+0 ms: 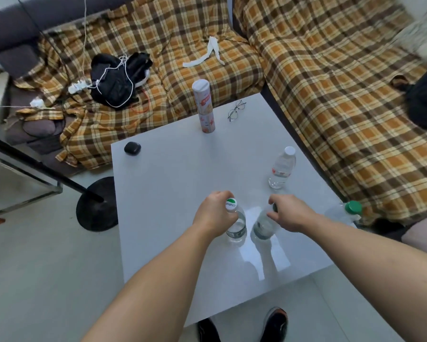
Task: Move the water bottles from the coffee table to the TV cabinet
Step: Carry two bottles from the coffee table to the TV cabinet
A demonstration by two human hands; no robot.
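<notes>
Several clear water bottles stand on the white coffee table (173, 183). My left hand (213, 214) grips the neck of a bottle with a white and green cap (237, 225) near the table's front. Close to its right, my right hand (290, 213) is closed over the top of a second bottle (263, 227), hiding its cap. A third bottle with a white cap and red label (281, 169) stands free further back on the right. A fourth bottle with a green cap (344, 213) sits at the table's right edge. The TV cabinet is not in view.
A tall snack can (205, 107), glasses (236, 110) and a black earbud case (132, 148) lie on the table's far half. A plaid-covered sofa (331, 95) wraps the far and right sides. A black lamp base (96, 206) stands on the floor at left.
</notes>
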